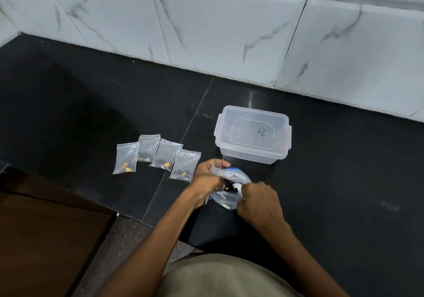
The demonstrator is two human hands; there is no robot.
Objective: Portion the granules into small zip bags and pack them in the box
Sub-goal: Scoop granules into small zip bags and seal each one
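Both your hands are on the big supply bag (pixel 231 190) just in front of you — your left hand (pixel 207 179) grips its near-left rim, your right hand (pixel 259 201) pinches the right edge by the mouth. The lidded box (pixel 252 133) sits just beyond the bag, a little to the right, so your right hand is nearer it. The four filled small bags (pixel 158 156) lie in a row to your left on the table (pixel 91 101) — your left hand reaches them first.

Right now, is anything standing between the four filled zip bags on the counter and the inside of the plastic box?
Yes: the box's lid is on, covering the opening of the clear plastic box. The four small zip bags lie to its left, with only bare black counter between. Both hands grip the larger bag.
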